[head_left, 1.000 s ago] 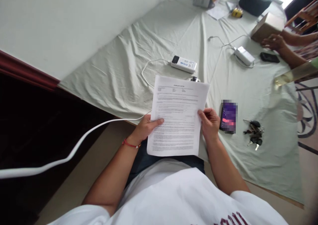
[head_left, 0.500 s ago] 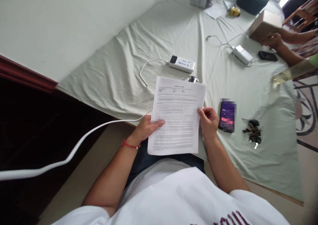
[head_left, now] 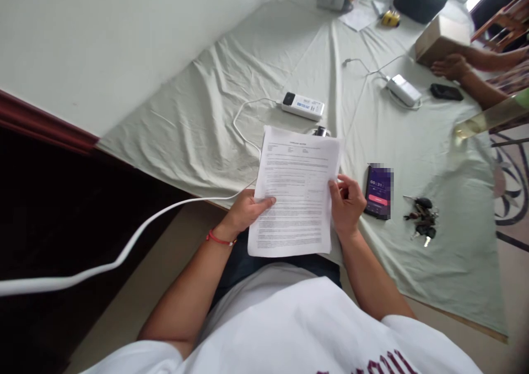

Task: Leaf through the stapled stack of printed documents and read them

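Note:
Printed sheets of paper (head_left: 294,198), slightly tilted, are held over the near edge of the cloth-covered table. My left hand (head_left: 248,211) grips their left edge, thumb on the printed face and fingers hidden behind. At the right edge, my right hand (head_left: 346,202) pinches the paper with its thumb in front and fingers bent at the edge and behind. How many sheets there are I cannot tell. A phone (head_left: 378,192) with a lit purple screen lies just right of my right hand.
A bunch of keys (head_left: 422,217) lies right of the phone. Beyond the paper is a white power bank (head_left: 302,106) with a cable (head_left: 173,204) trailing left. Farther off are a white adapter (head_left: 404,90), a black phone (head_left: 446,92) and another person's hands at a cardboard box (head_left: 442,41).
My right hand has shifted slightly, its fingers rising at the paper's edge. The sheets have turned a little and moved slightly. The other person's hand has moved slightly beside the box.

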Action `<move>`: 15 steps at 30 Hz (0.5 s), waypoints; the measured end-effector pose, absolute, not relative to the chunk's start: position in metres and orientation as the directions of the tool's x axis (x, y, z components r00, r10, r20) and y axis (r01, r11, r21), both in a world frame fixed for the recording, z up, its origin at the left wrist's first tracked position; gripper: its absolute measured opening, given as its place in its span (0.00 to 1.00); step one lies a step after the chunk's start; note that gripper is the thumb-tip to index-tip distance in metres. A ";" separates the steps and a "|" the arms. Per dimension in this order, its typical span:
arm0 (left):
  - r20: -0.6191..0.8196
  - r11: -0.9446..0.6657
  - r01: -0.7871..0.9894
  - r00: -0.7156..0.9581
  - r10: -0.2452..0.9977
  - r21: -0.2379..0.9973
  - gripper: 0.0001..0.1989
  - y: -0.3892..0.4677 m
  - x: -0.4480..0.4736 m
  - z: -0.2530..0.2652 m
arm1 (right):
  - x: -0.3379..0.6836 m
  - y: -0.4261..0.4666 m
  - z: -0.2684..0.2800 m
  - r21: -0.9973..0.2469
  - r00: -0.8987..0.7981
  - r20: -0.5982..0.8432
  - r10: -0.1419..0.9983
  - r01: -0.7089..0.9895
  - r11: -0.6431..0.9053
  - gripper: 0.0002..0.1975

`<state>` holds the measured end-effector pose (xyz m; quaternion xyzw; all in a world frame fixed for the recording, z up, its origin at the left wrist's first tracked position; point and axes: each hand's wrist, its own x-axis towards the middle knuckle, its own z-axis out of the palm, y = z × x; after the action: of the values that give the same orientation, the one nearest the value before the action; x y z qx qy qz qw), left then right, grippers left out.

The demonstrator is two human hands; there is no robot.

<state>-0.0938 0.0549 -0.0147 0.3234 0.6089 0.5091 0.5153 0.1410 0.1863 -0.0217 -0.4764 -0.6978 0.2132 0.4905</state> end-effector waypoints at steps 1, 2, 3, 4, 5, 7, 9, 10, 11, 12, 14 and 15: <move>-0.299 0.274 -0.130 -0.258 0.919 0.953 0.28 0.055 -0.094 -0.015 | 0.141 0.186 -0.022 -0.758 -0.062 0.491 0.869 0.462 0.461 0.11; -0.297 0.272 -0.130 -0.256 0.920 0.954 0.28 0.055 -0.094 -0.016 | 0.141 0.186 -0.021 -0.746 -0.070 0.503 0.861 0.468 0.474 0.10; -0.293 0.268 -0.131 -0.254 0.922 0.955 0.28 0.056 -0.094 -0.017 | 0.140 0.185 -0.021 -0.729 -0.085 0.522 0.849 0.471 0.496 0.08; -0.289 0.264 -0.130 -0.254 0.923 0.956 0.28 0.056 -0.094 -0.018 | 0.141 0.185 -0.020 -0.708 -0.102 0.549 0.829 0.470 0.527 0.07; -0.288 0.263 -0.130 -0.258 0.922 0.956 0.28 0.056 -0.094 -0.018 | 0.141 0.185 -0.020 -0.684 -0.118 0.581 0.805 0.466 0.562 0.06; -0.300 0.273 -0.135 -0.268 0.915 0.953 0.29 0.056 -0.093 -0.018 | 0.141 0.185 -0.017 -0.634 -0.134 0.646 0.751 0.453 0.626 0.05; -0.321 0.291 -0.146 -0.280 0.904 0.946 0.31 0.057 -0.092 -0.017 | 0.140 0.183 -0.014 -0.589 -0.144 0.697 0.702 0.443 0.676 0.02; -0.330 0.297 -0.152 -0.287 0.900 0.943 0.31 0.057 -0.092 -0.016 | 0.140 0.182 -0.013 -0.570 -0.155 0.714 0.683 0.438 0.695 0.02; -0.336 0.302 -0.157 -0.291 0.896 0.940 0.31 0.057 -0.091 -0.015 | 0.140 0.181 -0.011 -0.553 -0.170 0.726 0.666 0.430 0.713 0.03; -0.340 0.305 -0.161 -0.295 0.893 0.939 0.31 0.057 -0.091 -0.014 | 0.140 0.180 -0.010 -0.541 -0.184 0.735 0.652 0.421 0.728 0.05; -0.343 0.306 -0.163 -0.298 0.891 0.938 0.31 0.058 -0.090 -0.012 | 0.139 0.177 -0.008 -0.539 -0.207 0.740 0.640 0.387 0.748 0.08; -0.341 0.305 -0.163 -0.301 0.890 0.938 0.31 0.058 -0.090 -0.012 | 0.139 0.175 -0.007 -0.558 -0.214 0.733 0.646 0.354 0.750 0.09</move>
<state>-0.0896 0.0577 -0.0117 0.2921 0.6231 0.5122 0.5139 0.1387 0.1752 -0.0074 -0.3259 -0.7672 0.1363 0.5354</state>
